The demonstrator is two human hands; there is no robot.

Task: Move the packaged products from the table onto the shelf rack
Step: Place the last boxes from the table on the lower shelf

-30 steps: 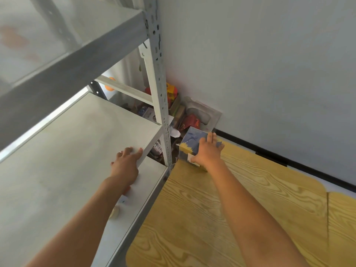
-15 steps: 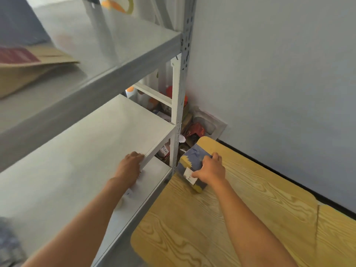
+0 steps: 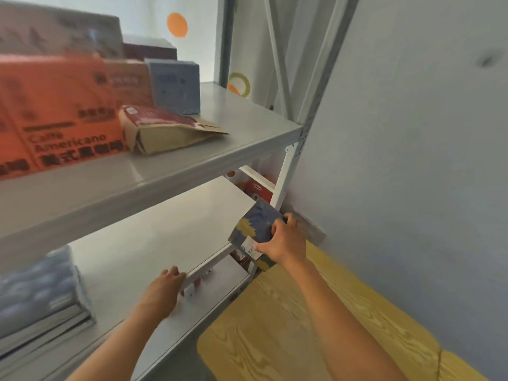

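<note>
My right hand (image 3: 284, 242) grips a dark blue box with yellow patches and a white label (image 3: 254, 229), held in the air by the right front corner of the middle shelf (image 3: 154, 237), above the wooden table (image 3: 316, 325). My left hand (image 3: 165, 291) rests on that shelf's front edge, fingers curled over the rim. The box is tilted and partly hidden by my fingers.
The upper shelf (image 3: 220, 133) holds an orange coffee carton (image 3: 55, 114), a brown paper bag (image 3: 167, 130) and a blue-grey box (image 3: 176, 83). A blue patterned pack (image 3: 35, 287) lies at the middle shelf's left. The rack's upright post (image 3: 288, 174) stands beside the grey wall; more goods sit below.
My right hand has lifted the blue box off the table corner, up to the middle shelf's edge. My view rose, showing the upper shelf's goods. The left hand stayed on the shelf rim.
</note>
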